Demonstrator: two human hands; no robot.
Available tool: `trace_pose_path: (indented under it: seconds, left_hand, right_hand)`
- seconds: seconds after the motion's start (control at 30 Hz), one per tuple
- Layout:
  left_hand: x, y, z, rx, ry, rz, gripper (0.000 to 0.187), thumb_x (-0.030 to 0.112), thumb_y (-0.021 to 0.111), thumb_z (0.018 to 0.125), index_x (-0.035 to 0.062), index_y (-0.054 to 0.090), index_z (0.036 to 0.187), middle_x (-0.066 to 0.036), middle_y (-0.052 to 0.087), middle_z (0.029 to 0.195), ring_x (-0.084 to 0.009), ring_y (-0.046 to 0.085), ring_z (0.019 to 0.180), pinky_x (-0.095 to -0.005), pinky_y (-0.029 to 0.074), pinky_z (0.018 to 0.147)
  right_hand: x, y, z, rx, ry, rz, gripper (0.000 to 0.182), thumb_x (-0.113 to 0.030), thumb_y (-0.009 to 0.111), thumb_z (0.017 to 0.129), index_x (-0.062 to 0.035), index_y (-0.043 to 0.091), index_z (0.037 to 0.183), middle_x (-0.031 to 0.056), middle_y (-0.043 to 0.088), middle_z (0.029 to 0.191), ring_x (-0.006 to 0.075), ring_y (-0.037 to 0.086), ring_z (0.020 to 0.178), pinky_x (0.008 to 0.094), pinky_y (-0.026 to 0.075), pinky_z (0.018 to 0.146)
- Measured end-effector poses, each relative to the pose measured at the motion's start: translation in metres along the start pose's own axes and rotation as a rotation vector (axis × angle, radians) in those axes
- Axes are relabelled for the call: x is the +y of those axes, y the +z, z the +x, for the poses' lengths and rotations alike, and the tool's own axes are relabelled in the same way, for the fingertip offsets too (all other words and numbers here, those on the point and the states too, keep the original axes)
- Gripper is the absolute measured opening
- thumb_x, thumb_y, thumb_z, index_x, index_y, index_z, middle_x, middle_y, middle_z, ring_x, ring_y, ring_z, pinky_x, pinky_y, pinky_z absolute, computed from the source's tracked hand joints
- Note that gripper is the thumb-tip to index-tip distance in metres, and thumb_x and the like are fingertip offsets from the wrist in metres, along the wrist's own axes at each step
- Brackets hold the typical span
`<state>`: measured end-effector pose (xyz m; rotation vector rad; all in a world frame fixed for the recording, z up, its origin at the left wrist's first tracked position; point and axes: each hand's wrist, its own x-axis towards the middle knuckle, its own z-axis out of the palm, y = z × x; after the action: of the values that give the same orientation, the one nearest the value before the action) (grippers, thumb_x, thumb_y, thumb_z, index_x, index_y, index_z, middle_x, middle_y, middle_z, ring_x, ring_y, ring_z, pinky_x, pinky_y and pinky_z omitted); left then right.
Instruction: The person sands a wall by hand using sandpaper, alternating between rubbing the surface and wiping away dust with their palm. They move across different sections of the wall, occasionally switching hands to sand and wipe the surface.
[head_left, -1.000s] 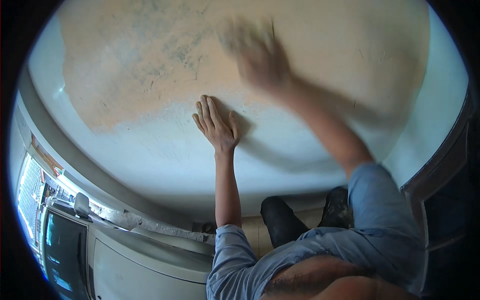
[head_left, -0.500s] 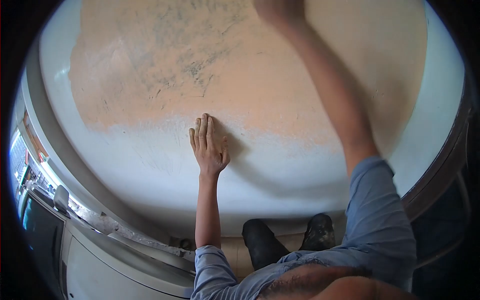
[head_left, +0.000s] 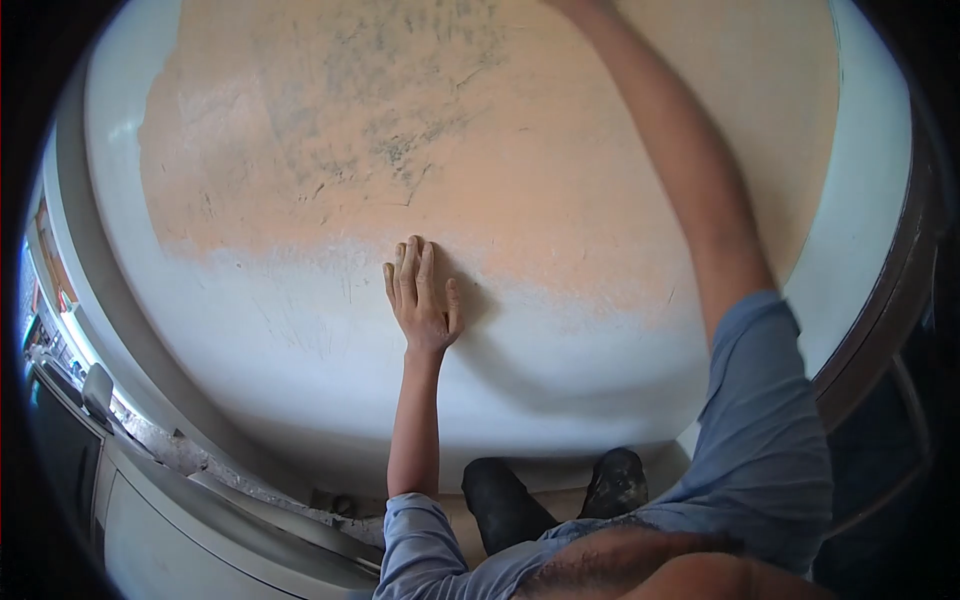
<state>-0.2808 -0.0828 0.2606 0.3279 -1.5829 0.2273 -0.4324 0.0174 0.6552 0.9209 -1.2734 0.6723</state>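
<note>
My left hand (head_left: 422, 297) lies flat against the wall (head_left: 300, 320), fingers together and pointing up, right at the line where pale blue paint meets the bare orange patch (head_left: 520, 170). It holds nothing. My right arm (head_left: 680, 190) stretches up across the orange patch, and its hand is past the top edge of the picture, out of sight. Both sleeves are blue. Dark scuffs and thin cracks (head_left: 400, 150) mark the orange surface above my left hand.
My dark shoes (head_left: 615, 480) stand on a tiled floor at the foot of the wall. A grey ledge with rubble (head_left: 200, 465) runs along the lower left. A dark door frame (head_left: 880, 330) borders the wall on the right.
My right hand has swept upward along the orange patch and left the picture at the top. The left hand has stayed pressed on the wall. The view has tilted slightly.
</note>
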Motion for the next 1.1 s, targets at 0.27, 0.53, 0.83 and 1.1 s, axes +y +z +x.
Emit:
trace_pose_path:
  seconds: [0.27, 0.53, 0.83, 1.1]
  left_hand:
    - [0.002, 0.001, -0.009, -0.018, -0.001, -0.021, 0.052, 0.016, 0.053, 0.089, 0.0031, 0.047, 0.139, -0.02, 0.043, 0.145, -0.0369, 0.036, 0.138, -0.054, 0.022, 0.114]
    - [-0.008, -0.011, -0.013, -0.081, 0.027, -0.051, 0.048, 0.011, 0.054, 0.085, 0.0066, 0.056, 0.133, -0.018, 0.048, 0.142, -0.0347, 0.039, 0.137, -0.0522, 0.025, 0.113]
    - [0.007, -0.019, -0.008, -0.087, -0.037, -0.058, 0.049, 0.012, 0.056, 0.084, 0.0087, 0.056, 0.133, -0.017, 0.048, 0.143, -0.0353, 0.04, 0.136, -0.0526, 0.028, 0.111]
    - [-0.007, -0.018, -0.017, -0.12, -0.015, -0.033, 0.05, 0.013, 0.056, 0.086, 0.0094, 0.053, 0.136, -0.013, 0.047, 0.145, -0.0325, 0.039, 0.137, -0.0514, 0.027, 0.112]
  right_hand:
    - [-0.029, -0.014, -0.23, -0.038, -0.248, 0.258, 0.042, -0.013, 0.049, 0.09, -0.0114, 0.057, 0.131, 0.0091, 0.053, 0.14, 0.026, 0.043, 0.135, 0.0554, 0.02, 0.115]
    - [0.019, -0.003, -0.004, 0.043, 0.087, -0.009, 0.045, -0.013, 0.041, 0.1, -0.0073, 0.04, 0.145, 0.0089, 0.04, 0.15, 0.0223, 0.033, 0.141, 0.0416, 0.017, 0.12]
    - [0.025, -0.012, -0.295, -0.114, -0.209, 0.238, 0.045, -0.019, 0.042, 0.095, -0.0118, 0.051, 0.139, 0.0121, 0.047, 0.145, 0.0288, 0.039, 0.138, 0.0574, 0.012, 0.115]
    - [0.08, 0.007, -0.047, 0.104, 0.116, -0.095, 0.042, -0.014, 0.041, 0.1, -0.004, 0.047, 0.14, 0.0112, 0.042, 0.149, 0.026, 0.037, 0.139, 0.0426, 0.021, 0.118]
